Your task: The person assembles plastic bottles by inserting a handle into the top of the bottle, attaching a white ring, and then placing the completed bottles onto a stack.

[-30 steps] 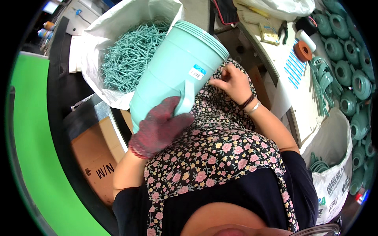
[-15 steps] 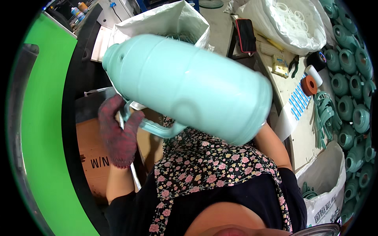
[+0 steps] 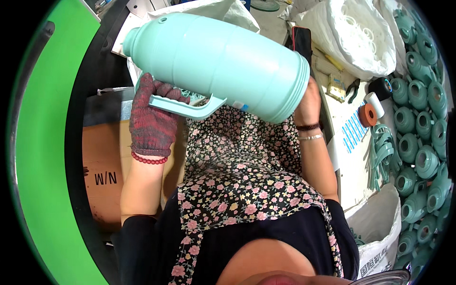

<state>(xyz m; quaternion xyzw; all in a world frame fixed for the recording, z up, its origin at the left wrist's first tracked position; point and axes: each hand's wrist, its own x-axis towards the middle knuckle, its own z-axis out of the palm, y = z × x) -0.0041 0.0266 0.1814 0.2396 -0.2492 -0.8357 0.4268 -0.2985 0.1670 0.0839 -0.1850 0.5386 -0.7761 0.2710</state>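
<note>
A mint-green plastic thermos flask lies tilted in the air before me, its neck to the left and its ridged base to the right. My left hand, in a dark red and grey knit glove, is closed around its handle, fingers passing through the gap. My bare right hand holds the base end from the right; its fingers are mostly hidden behind the flask. A small blue and white sticker shows on the flask's lower side. Near the neck is a round hole.
To the right a workbench carries an orange tape roll, pliers and green straps. A white sack of clear rings stands behind. Green flask parts are stacked far right. A cardboard box is at left.
The flask has moved up and away from me and rolled, bringing its sticker and base ridges into view. My left hand followed with the handle; my right hand now shows at the base.
</note>
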